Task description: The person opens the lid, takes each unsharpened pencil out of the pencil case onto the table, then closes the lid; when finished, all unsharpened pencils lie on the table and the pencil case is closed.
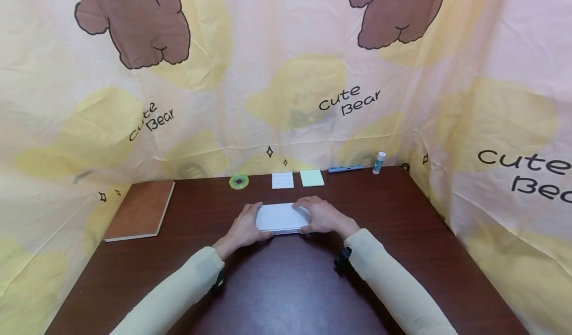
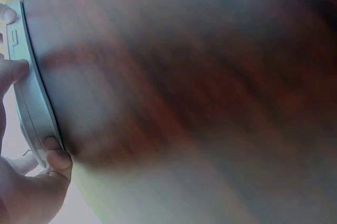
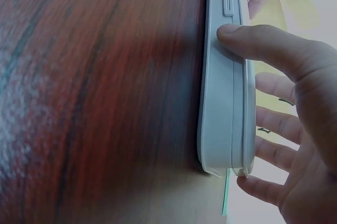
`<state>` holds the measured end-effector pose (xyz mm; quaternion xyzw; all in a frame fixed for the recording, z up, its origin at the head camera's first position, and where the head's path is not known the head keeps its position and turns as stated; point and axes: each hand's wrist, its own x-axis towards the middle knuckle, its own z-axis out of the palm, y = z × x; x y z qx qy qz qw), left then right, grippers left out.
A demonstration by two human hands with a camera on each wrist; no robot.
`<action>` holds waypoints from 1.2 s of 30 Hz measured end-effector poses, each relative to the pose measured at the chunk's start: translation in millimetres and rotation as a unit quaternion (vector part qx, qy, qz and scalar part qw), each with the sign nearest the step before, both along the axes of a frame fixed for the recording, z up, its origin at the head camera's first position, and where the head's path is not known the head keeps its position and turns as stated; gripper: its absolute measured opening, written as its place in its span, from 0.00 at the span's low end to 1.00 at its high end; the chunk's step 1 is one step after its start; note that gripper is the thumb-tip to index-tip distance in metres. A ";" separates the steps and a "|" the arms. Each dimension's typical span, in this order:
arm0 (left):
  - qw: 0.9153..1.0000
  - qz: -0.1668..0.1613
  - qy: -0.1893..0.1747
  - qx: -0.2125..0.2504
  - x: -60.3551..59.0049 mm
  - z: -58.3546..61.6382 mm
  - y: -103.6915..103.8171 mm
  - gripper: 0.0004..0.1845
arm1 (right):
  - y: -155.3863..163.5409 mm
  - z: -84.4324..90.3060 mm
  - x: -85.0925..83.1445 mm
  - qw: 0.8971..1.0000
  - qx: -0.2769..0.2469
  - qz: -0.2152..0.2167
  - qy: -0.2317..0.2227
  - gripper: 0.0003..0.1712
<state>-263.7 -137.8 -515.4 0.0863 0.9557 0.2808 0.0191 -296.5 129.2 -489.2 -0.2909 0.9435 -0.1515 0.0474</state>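
A white hard case with rounded corners [image 1: 283,216] sits on the dark brown table in front of the person. A small latch shows on its front side [image 3: 228,2], and its lid looks closed. My left hand [image 1: 245,226] grips the left end, its thumb [image 2: 58,156] on the front edge. At the other end, my right hand [image 1: 322,216] holds the case with the thumb pressed against the front and the fingers over the top and far side. Any contents are hidden.
A brown notebook [image 1: 140,210] lies at the table's left. Along the back edge are a green tape roll [image 1: 233,181], a white patterned pad [image 1: 282,180], a pale green note pad [image 1: 312,178], a blue pen [image 1: 346,168] and a glue stick [image 1: 379,163]. Printed curtains [image 1: 277,77] enclose the table.
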 end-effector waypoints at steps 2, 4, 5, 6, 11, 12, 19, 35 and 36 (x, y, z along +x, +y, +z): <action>1.000 0.001 0.002 -0.001 -1.3 -0.4 0.1 0.55 | 0.0 -0.6 -1.2 1.000 0.001 0.002 0.003 0.41; 1.000 0.002 0.002 -0.004 -2.1 -0.7 0.4 0.55 | 0.3 -1.5 -2.4 1.000 0.005 0.005 0.006 0.41; 1.000 0.002 0.001 -0.005 -2.3 -0.5 0.7 0.55 | 0.5 -2.2 -2.8 1.000 0.008 0.006 0.009 0.41; 1.000 0.002 0.000 -0.007 -2.7 -0.1 0.9 0.54 | 0.8 -2.5 -3.4 1.000 0.010 0.009 0.012 0.41; 1.000 0.001 -0.003 -0.007 -1.9 3.5 2.4 0.54 | 1.1 -2.0 -3.3 0.999 0.017 0.022 0.026 0.42; 1.000 0.001 -0.004 -0.007 -2.0 3.8 2.5 0.54 | 1.2 -1.5 -3.2 0.999 0.017 0.025 0.028 0.42; 1.000 0.003 -0.004 -0.007 -2.4 2.7 2.7 0.53 | 1.8 -0.7 -3.6 0.998 0.021 0.037 0.035 0.41; 1.000 0.004 -0.004 -0.008 -2.0 3.3 3.4 0.53 | 2.7 3.3 -3.1 0.998 0.033 0.048 0.036 0.41; 1.000 0.004 -0.002 -0.008 -2.2 3.1 3.1 0.53 | 2.7 3.9 -3.1 0.998 0.034 0.049 0.036 0.41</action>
